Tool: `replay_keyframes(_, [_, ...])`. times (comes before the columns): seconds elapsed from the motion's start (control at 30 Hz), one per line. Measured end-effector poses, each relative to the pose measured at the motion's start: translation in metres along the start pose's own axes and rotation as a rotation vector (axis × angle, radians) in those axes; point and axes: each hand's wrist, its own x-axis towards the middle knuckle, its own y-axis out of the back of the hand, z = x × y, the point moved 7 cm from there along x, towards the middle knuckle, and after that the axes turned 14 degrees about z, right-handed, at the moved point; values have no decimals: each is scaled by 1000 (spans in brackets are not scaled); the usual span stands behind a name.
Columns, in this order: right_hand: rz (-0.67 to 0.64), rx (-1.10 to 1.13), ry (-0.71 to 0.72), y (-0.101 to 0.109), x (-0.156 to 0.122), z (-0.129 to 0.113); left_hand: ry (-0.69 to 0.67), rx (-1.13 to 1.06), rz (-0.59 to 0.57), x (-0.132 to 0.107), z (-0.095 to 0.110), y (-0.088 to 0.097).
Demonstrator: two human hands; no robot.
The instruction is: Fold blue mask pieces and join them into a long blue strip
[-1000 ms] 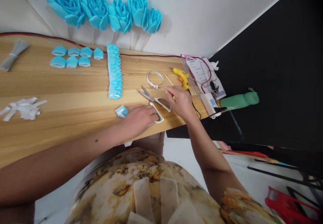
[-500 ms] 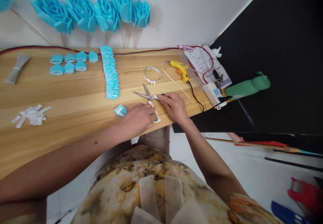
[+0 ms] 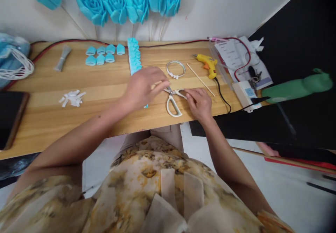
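Observation:
On the wooden table lies a pair of scissors [image 3: 173, 105] with pale handles, its blades mostly covered. My right hand [image 3: 200, 102] has its fingers closed on the far handle loop. Raised over the blades, my left hand [image 3: 147, 86] is slightly blurred; its thumb and fingers are apart and I see nothing in them. Just a blue corner of a small folded piece [image 3: 146, 105] shows beneath the left hand. Behind that hand runs an overlapping row of blue folded pieces [image 3: 134, 56], its near end hidden. A white ring of tape [image 3: 176, 69] with small tabs lies beyond the scissors.
A yellow glue gun [image 3: 207, 64] and a thin stick [image 3: 201, 80] lie to the right, near a power strip [image 3: 246, 94] and green bottle [image 3: 296, 87]. White strips [image 3: 72, 98] and several blue folded pieces [image 3: 100, 59] are left. Blue flowers [image 3: 115, 3] stand along the wall.
My left hand has let go of the near scissors handle and risen over the blades. My right hand stays at the other handle. The view has shifted left, showing a dark tablet-like object.

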Motion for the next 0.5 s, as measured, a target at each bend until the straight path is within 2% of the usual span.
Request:
replay_keyframes(0.1, [89, 6, -11, 6, -1, 4, 55, 49, 49, 1, -13, 36])
replay_keyframes(0.23, [166, -18, -13, 12, -3, -12, 129, 77, -6, -15, -31, 54])
replay_keyframes(0.33, [56, -11, 50, -1, -1, -51, 176, 81, -30, -25, -42, 57])
replay_keyframes(0.43, [-127, -15, 143, -26, 6, -96, 196, 73, -25, -32, -50, 56])
replay_keyframes(0.5, [-247, -43, 163, -44, 12, -117, 206, 66, -24, -39, -56, 54])
